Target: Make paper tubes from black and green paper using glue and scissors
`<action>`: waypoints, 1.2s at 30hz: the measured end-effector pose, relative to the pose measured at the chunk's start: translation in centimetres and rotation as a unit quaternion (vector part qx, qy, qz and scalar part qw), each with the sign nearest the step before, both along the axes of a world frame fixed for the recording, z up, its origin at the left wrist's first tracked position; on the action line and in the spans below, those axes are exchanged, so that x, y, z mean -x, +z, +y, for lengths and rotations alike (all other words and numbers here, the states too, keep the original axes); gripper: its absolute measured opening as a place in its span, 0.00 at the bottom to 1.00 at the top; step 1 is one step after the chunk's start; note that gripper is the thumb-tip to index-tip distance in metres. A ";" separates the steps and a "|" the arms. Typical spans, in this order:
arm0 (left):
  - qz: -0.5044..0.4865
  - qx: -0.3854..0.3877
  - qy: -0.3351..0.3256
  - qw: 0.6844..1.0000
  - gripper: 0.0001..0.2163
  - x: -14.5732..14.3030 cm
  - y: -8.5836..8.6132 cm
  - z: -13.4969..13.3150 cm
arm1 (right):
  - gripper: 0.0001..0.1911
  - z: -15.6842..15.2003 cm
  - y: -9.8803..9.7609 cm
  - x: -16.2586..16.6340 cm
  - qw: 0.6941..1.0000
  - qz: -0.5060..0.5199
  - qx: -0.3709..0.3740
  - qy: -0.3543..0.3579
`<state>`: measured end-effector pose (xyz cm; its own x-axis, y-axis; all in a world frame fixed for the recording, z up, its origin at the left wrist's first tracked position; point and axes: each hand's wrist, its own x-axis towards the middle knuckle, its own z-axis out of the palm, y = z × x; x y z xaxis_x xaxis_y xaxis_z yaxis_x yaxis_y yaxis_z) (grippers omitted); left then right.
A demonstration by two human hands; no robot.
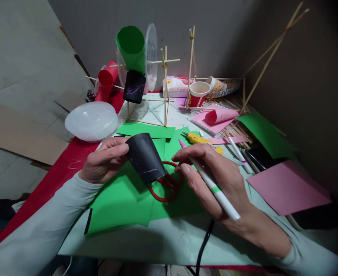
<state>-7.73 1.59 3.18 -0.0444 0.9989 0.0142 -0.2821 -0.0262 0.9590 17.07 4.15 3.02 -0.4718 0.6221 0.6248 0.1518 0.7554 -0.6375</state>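
Note:
My left hand (104, 161) grips a black paper cone (144, 159) with a thin purple line drawn on it, thumb on its rim. My right hand (214, 180) holds a white pen (214, 188) with a pink cap and a green band, its tip pointing away from me. Red-handled scissors (167, 186) lie under the cone on green paper sheets (120, 199), between my two hands.
A stick frame (165, 88) at the back carries a green cup (131, 48), a black cup (134, 87) and red cups (107, 78). Around it lie a white lid (92, 120), a paper cup (198, 94), pink paper (288, 188), a yellow tool (200, 140), a black cable (203, 245).

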 end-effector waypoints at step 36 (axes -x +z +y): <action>0.193 0.011 -0.051 0.980 0.09 -0.4 -0.4 0.3 | 0.10 -0.8 0.4 -0.1 0.998 0.029 -0.031 0.050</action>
<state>-7.38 1.87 2.75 0.0601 0.9981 -0.0118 0.1015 0.0057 0.9948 17.17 3.40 3.40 -0.4915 0.5336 0.6883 0.0391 0.8031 -0.5946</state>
